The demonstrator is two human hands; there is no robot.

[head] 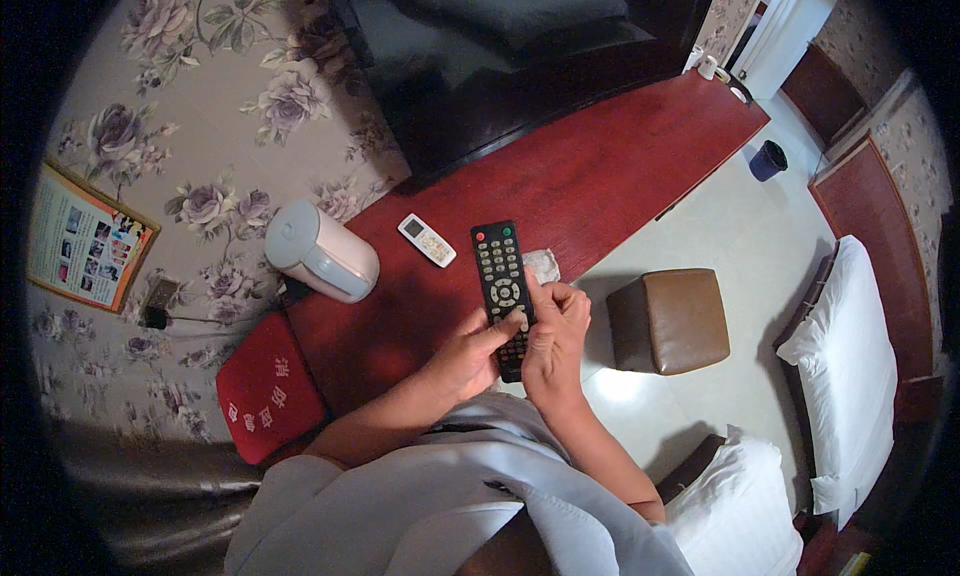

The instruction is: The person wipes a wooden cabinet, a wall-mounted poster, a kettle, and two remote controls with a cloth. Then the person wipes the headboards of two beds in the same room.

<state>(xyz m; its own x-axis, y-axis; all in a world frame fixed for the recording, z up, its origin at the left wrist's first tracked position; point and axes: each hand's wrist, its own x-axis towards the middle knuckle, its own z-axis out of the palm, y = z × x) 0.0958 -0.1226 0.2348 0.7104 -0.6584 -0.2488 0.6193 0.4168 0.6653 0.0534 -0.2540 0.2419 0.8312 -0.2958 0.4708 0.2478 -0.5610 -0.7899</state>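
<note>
A black TV remote control [504,276] is held upright between both hands in front of my body. My left hand [474,354] grips its lower left side, the thumb lying over the lower buttons. On the right side, my right hand [553,336] supports it with the fingers curled and the thumb along the edge. A white air-conditioner remote [427,240] lies on the red wooden desk [592,178], to the left of the black one. Partly behind my right hand is a crumpled white cloth or tissue [543,265] near the desk's edge.
An electric kettle [322,251] stands at the desk's left. Behind the desk is a large dark television [510,58]. A red bag or case [271,388] bears writing. On the floor are a brown leather stool [667,321] and a dark bin [768,161]; white-covered beds [847,373] stand right.
</note>
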